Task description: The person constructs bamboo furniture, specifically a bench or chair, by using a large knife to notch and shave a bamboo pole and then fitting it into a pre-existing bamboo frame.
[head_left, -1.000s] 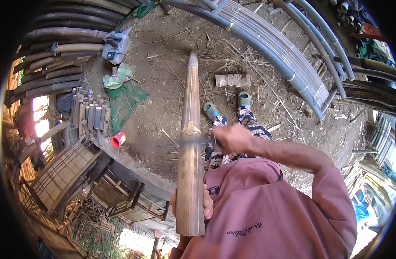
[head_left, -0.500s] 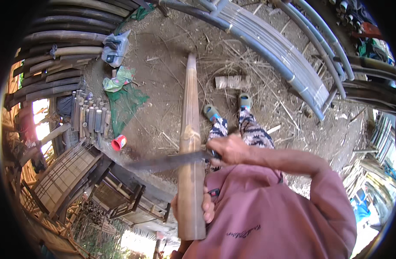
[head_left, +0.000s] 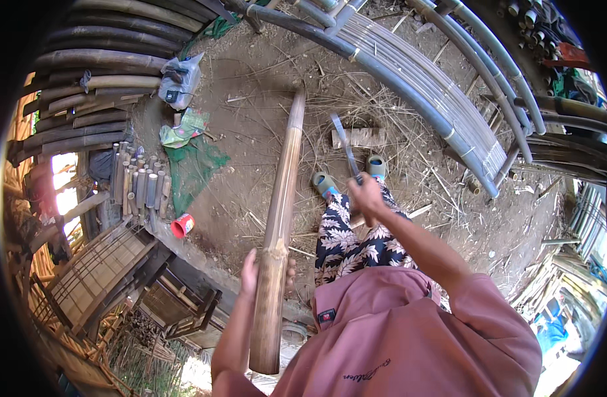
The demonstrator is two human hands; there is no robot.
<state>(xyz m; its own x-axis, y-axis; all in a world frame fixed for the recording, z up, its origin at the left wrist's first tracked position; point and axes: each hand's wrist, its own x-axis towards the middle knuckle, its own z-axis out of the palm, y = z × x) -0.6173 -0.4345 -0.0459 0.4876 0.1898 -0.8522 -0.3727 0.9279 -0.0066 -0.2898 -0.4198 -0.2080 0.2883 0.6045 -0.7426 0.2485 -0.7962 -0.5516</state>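
Observation:
A long brown bamboo pole [head_left: 269, 311] stands tilted before me, its far, narrower end on the dirt floor and its thick end beside my body. My left hand [head_left: 248, 274] is wrapped round it near a pale node, thumb side on the left and fingertips showing on the right. My right hand [head_left: 366, 196] is closed on the dark handle of a machete [head_left: 345, 142]. Its blade points away from me, right of the pole and apart from it, above my shoes.
Wood block [head_left: 360, 137] lies beyond my feet among scattered bamboo shavings. At the right stands a bamboo bench [head_left: 419, 83]. Cut bamboo pieces [head_left: 141, 182], a red cup [head_left: 182, 225], a green net [head_left: 194, 165] and a plastic bag [head_left: 181, 83] are at the left.
The machete has swung from across the pole to its right, blade now pointing away. My left hand has moved farther up the pole, whose near end has shifted left.

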